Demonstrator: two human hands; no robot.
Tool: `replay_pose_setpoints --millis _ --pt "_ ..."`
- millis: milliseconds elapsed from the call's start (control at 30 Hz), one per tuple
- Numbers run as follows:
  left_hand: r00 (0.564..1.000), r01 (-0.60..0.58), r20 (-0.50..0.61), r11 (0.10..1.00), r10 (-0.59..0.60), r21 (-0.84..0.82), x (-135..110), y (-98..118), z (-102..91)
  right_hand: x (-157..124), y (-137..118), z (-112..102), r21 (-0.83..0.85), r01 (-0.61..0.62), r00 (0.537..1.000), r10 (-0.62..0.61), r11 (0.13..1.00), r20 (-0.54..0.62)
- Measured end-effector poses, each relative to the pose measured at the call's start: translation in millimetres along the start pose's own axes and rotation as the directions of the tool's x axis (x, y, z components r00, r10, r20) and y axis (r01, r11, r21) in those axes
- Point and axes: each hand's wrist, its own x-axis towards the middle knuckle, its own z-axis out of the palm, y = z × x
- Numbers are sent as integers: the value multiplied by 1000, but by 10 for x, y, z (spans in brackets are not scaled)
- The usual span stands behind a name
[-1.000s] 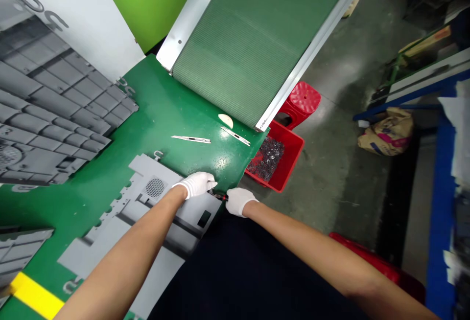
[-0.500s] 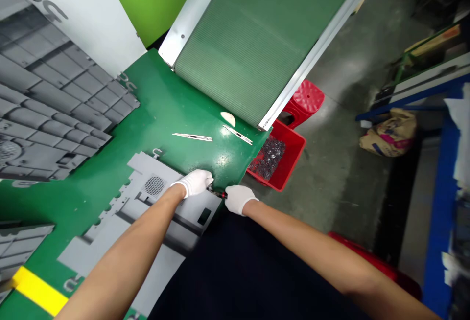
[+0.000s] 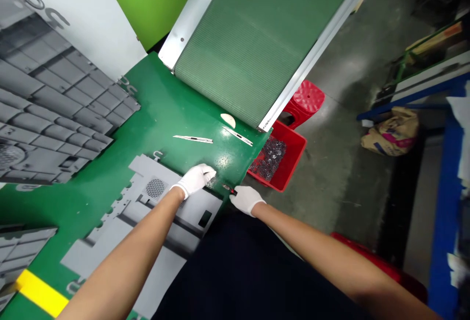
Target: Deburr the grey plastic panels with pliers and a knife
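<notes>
A small, light, stiff red-and-black tool [image 3: 230, 190] is being pinched near its slim handle by the closed fingers of the gloved right hand [image 3: 245, 200] at the edge of the green board [image 3: 172, 114], while the gloved left hand [image 3: 194, 179] is being held bunched just beside it, any grip unclear.
</notes>
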Motion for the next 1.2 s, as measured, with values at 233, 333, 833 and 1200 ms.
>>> replay_pose_setpoints --millis 233,333,833,1200 --pt "978 -210 -47 960 205 -186 489 1124 247 -202 190 282 176 -110 994 103 978 48" --pt "978 -169 -162 948 128 -269 566 1253 74 -235 185 296 214 -130 991 123 968 47" --pt "767 627 -337 750 -547 211 -274 -980 -1237 -502 -20 154 398 69 995 -90 915 34" --pt "694 705 -145 707 -705 -58 -168 -1090 -1436 596 -1303 -532 107 355 925 -365 929 99"
